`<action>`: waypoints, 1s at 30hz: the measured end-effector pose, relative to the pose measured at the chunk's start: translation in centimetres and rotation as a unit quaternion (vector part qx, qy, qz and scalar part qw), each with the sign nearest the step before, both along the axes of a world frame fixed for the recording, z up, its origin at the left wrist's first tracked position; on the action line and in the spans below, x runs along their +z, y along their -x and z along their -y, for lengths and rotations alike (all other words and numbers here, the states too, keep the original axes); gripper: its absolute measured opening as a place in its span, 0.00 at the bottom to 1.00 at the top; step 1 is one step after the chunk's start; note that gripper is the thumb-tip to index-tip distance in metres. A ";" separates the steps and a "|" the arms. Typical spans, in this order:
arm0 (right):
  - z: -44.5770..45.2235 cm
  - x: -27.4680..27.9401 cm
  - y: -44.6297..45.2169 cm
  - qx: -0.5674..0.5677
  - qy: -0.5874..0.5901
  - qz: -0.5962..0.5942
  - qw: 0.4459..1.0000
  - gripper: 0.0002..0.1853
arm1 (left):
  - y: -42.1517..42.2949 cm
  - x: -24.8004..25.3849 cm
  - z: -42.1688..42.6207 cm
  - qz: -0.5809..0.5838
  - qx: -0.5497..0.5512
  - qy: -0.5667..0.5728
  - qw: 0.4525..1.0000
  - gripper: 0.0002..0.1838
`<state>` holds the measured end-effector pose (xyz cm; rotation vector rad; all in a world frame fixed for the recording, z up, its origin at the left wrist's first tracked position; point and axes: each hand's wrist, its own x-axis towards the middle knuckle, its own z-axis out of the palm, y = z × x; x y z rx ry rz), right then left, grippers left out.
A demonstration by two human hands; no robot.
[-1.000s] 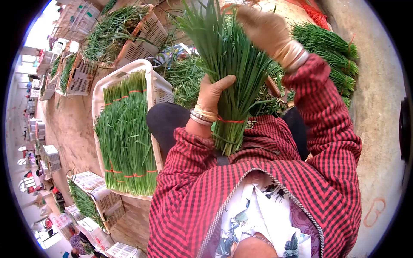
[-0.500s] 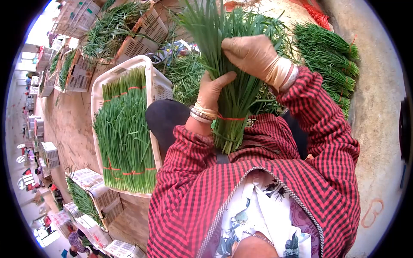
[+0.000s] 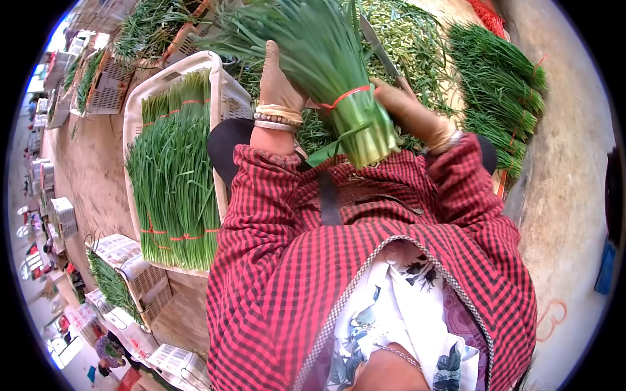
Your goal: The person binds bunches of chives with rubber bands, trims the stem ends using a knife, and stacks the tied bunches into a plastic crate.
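A thick bunch of Chinese chives [image 3: 319, 58] tilts in front of me, its pale cut ends pointing down toward my lap and a red band around its stems. My left hand [image 3: 280, 85], in a thin glove, grips its left side with the thumb up and the fingers hidden behind the leaves. On the right, my right hand [image 3: 414, 117] is wrapped against the banded stem end, slightly blurred, with its fingers partly hidden. A knife [image 3: 379, 49] shows just beyond that hand; whether they touch I cannot tell.
At my left stands a white plastic crate [image 3: 134, 117] filled with banded chive bunches [image 3: 173, 176]. More bunches [image 3: 499, 98] lie to the right beside red ties [image 3: 488, 16]. Loose trimmings [image 3: 407, 39] cover the surface ahead. Other crates [image 3: 107, 85] stand farther left.
The bunch has tipped, its stem end rising and swinging right. My right hand has moved from the upper leaves down to the stems. The knife and pale trimmings have come into view.
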<state>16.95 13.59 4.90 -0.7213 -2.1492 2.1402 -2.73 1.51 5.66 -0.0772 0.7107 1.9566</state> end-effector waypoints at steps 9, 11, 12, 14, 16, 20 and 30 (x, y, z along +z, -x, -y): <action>1.7 -1.9 -0.1 -0.074 0.215 -0.014 0.974 0.32 | -4.6 -6.0 4.0 -0.053 -0.136 0.070 0.987 0.31; 2.1 -1.5 0.0 -0.047 0.136 0.012 0.990 0.35 | -6.1 -7.2 4.1 0.017 -0.162 0.042 0.986 0.33; 2.4 -1.1 0.2 -0.018 0.055 0.034 0.998 0.38 | -6.3 -7.3 3.9 0.043 -0.159 -0.001 0.986 0.34; 2.7 -0.3 0.3 0.032 -0.028 0.052 0.998 0.39 | -6.1 -7.3 3.8 0.063 -0.136 -0.049 0.988 0.34; 2.2 -0.7 0.1 0.041 -0.064 0.045 0.996 0.37 | -5.0 -7.3 4.0 0.040 -0.132 -0.044 0.990 0.32; 1.8 -1.9 -0.2 0.043 -0.067 0.088 0.993 0.21 | -5.2 -5.9 4.6 0.021 -0.109 -0.020 0.994 0.29; 3.5 -1.3 -0.9 -0.012 0.082 0.080 0.993 0.14 | -5.3 -5.1 5.2 0.003 -0.116 -0.058 0.992 0.32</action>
